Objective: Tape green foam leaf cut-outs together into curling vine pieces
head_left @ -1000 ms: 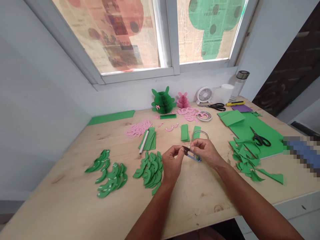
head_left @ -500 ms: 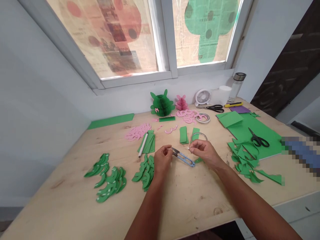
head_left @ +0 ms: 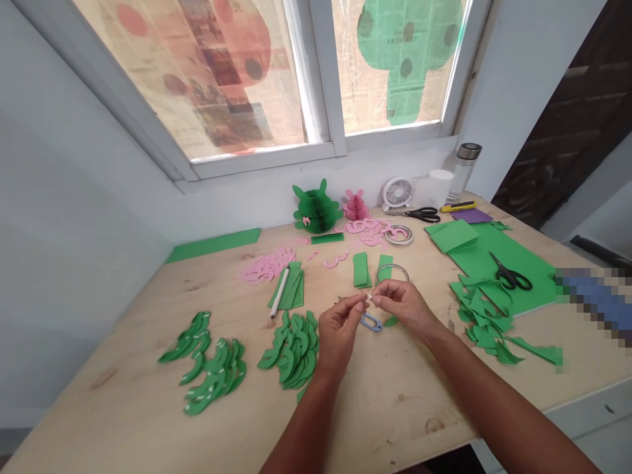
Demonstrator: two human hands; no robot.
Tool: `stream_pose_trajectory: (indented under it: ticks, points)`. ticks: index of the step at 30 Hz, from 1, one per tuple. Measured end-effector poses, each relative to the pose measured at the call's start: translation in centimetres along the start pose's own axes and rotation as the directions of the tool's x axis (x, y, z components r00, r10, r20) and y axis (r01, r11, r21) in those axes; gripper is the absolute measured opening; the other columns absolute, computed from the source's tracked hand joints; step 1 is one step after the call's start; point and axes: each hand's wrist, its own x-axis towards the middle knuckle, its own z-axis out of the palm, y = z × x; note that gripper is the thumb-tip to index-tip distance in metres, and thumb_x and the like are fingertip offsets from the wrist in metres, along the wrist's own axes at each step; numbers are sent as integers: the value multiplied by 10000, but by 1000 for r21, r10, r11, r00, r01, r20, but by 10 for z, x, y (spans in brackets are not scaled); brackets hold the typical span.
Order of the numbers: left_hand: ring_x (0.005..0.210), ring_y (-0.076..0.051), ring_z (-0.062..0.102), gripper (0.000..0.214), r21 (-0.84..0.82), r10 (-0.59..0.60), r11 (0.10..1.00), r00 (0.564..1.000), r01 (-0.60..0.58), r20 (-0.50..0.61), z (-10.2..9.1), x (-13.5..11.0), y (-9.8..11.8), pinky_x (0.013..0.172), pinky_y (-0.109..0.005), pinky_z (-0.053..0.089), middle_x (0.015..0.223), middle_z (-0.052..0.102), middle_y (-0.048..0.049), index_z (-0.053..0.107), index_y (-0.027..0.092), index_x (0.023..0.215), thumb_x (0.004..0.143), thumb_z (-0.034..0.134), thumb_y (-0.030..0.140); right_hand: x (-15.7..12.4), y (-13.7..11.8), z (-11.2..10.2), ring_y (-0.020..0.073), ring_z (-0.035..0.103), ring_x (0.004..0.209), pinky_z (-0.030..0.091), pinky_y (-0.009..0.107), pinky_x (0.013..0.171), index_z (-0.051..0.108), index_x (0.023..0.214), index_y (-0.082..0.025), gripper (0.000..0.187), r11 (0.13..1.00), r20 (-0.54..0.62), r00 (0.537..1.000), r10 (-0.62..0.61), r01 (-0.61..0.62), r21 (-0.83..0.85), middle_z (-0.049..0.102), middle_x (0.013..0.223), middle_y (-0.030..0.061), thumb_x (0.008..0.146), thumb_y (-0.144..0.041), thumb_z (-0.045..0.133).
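Left hand (head_left: 338, 329) moved nearer right hand (head_left: 407, 308), pinching white bit (head_left: 370, 297); left grip unclear; newsprint (head_left: 368, 99) illegible.

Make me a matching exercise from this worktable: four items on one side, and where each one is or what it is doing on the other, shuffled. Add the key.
Column one
1. White pen
2. Blue-handled snips
3. Yellow cutter
4. Right hand

Column two
A. Fingertips at a small white bit
B. Just beyond the purple paper
C. Lying partly on green paper strips
D. On the table, partly hidden by the left hand

Pairs: 1-C, 2-D, 3-B, 4-A
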Motion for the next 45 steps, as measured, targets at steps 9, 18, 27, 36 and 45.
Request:
stream_pose_trajectory:
  ticks: [9,18,27,36,45]
  points:
    - [759,-180,645,244,-3,24,1000,1000,-24,-17,1,-3,3,723,-290,509,826,718,-62,712,169,916,725,657,311,0,0,1,115,498,631,377,247,599,593,690,-163,179,999,22,999,32,-32,1,567,656,-7,692,-325,670]
    - [802,-178,644,214,230,239,944,971,-237,22,-1,-6,3,736,-293,509,895,709,-66,688,179,958,787,596,270,2,7,-1,116,493,619,373,245,590,600,693,-162,203,999,33,999,44,-43,-4,561,642,-6,688,-351,673]
    - [786,-179,617,241,576,547,629,824,-522,150,-2,-7,1,716,-301,479,841,676,-69,645,187,1009,808,515,159,2,5,0,105,469,588,370,227,543,595,684,-157,237,998,12,999,52,-52,-18,542,617,-8,674,-377,682]
    - [763,-196,591,279,686,615,445,753,-576,234,-2,-7,2,713,-317,442,810,667,-74,650,201,1009,792,499,114,0,0,3,99,463,566,365,229,531,579,665,-159,257,998,-6,998,63,-63,4,535,600,-16,660,-391,688]
    - [768,-171,611,300,500,476,755,879,-425,30,-3,-9,5,718,-284,466,816,664,-56,620,195,1085,798,534,186,0,1,0,101,465,576,370,230,543,590,680,-157,237,998,-5,998,67,-67,13,537,610,-14,664,-370,691]
